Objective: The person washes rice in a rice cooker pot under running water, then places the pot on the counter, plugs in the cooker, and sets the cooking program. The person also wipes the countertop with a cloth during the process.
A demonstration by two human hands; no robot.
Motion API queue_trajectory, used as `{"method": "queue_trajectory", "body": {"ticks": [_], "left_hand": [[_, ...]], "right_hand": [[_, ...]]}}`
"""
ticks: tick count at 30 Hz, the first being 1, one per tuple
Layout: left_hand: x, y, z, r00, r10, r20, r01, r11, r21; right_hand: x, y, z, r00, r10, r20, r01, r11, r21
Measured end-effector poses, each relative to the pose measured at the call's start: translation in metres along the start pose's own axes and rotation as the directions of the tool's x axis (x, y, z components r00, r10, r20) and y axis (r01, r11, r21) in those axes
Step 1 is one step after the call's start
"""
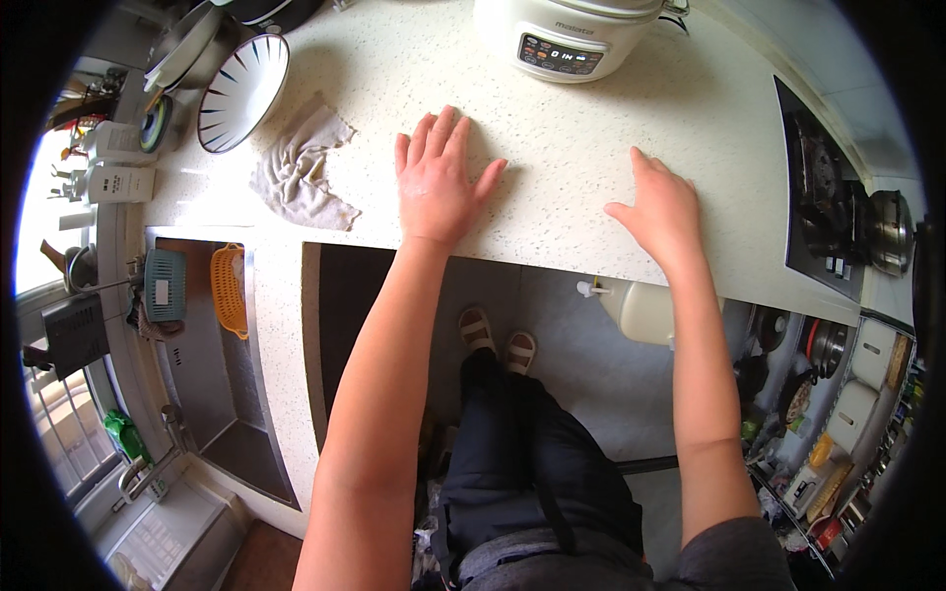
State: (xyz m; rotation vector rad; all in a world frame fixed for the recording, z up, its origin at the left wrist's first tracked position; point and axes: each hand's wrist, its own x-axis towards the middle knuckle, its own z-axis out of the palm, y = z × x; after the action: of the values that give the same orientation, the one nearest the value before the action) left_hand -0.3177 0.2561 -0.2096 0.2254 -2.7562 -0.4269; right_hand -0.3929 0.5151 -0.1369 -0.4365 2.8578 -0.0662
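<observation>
My left hand point(437, 177) is held palm down over the speckled white countertop point(547, 140), fingers spread and nothing in it. A crumpled grey-beige cloth point(303, 173) lies to its left, apart from the fingers. My right hand point(663, 203) is near the counter's front edge, thumb apart from the fingers, with no object seen in it. Whether either palm presses on the stone is hard to tell. Beyond the hands stands a white electric cooker point(573, 37) with a lit display panel. Behind the cloth is a white bowl point(244, 92) with dark radial stripes, tilted on its side.
To the left is a steel sink point(203, 384) with a faucet point(171, 425), a blue-green basket point(165, 284) and an orange basket point(228, 288). A black gas stove point(820, 192) with a steel pot point(889, 233) is at right. Below the counter sits a pale plastic jug point(643, 314).
</observation>
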Motion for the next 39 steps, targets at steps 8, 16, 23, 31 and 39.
{"method": "queue_trajectory", "body": {"ticks": [8, 16, 23, 31, 39], "left_hand": [[-0.001, -0.001, 0.001, 1.0, -0.001, -0.013, 0.001, 1.0, -0.009], [0.0, -0.001, 0.0, 1.0, 0.0, 0.003, 0.0, 1.0, 0.003], [0.001, -0.002, 0.0, 1.0, 0.004, 0.008, -0.004, 1.0, 0.006], [0.003, 0.0, -0.001, 1.0, 0.003, 0.012, -0.003, 1.0, -0.004], [0.003, -0.002, -0.001, 1.0, -0.002, 0.012, 0.002, 1.0, -0.006]], "right_hand": [[-0.007, -0.007, 0.008, 0.997, -0.04, -0.073, 0.04, 0.999, -0.004], [-0.008, -0.006, 0.015, 0.997, -0.035, -0.064, 0.034, 0.999, -0.022], [-0.009, -0.008, 0.015, 0.998, -0.037, -0.05, 0.035, 0.998, -0.044], [-0.005, -0.006, 0.019, 0.999, -0.034, -0.01, 0.033, 0.995, -0.092], [-0.005, -0.011, 0.019, 1.0, -0.014, 0.023, 0.017, 0.993, -0.113]]}}
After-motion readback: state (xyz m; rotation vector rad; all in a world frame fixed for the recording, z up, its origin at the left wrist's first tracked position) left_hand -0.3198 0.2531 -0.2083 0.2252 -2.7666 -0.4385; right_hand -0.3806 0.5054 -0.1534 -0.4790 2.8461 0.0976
